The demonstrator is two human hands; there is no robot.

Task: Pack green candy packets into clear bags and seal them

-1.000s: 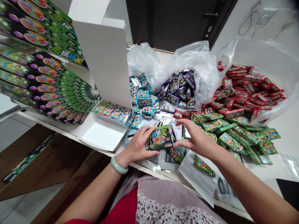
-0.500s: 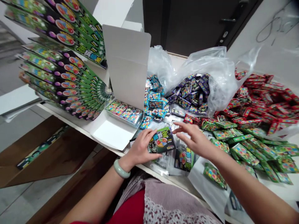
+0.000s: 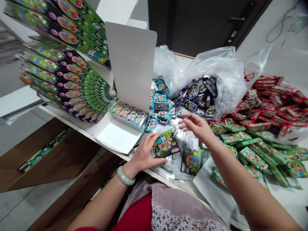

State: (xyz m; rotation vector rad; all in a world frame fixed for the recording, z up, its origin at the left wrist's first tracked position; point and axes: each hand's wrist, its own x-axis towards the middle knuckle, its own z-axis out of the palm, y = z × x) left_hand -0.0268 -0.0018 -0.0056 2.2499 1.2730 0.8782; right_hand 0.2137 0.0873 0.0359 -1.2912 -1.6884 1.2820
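Observation:
My left hand (image 3: 144, 152) grips a small black and green printed packet (image 3: 166, 145) near the table's front edge, fingers behind its left side and thumb along the bottom. My right hand (image 3: 196, 125) hovers to the packet's upper right, fingers apart and holding nothing. Just below it lies a similar black and green packet (image 3: 191, 160) on clear plastic. Left of these stands an open white carton (image 3: 131, 64) with its lid raised and a row of small candy boxes (image 3: 130, 115) inside. Small blue boxes (image 3: 162, 106) are heaped behind my left hand.
Purple boxes (image 3: 198, 93) spill from a clear plastic bag (image 3: 228, 77). Red boxes (image 3: 271, 109) and green boxes (image 3: 260, 152) pile up on the right. Fanned printed cartons (image 3: 77, 86) stand at left, above a brown cardboard box (image 3: 48, 163) on the floor.
My right hand has moved up and slightly away from the packet in my left hand. The left hand keeps its grip, with the packet tilted slightly differently.

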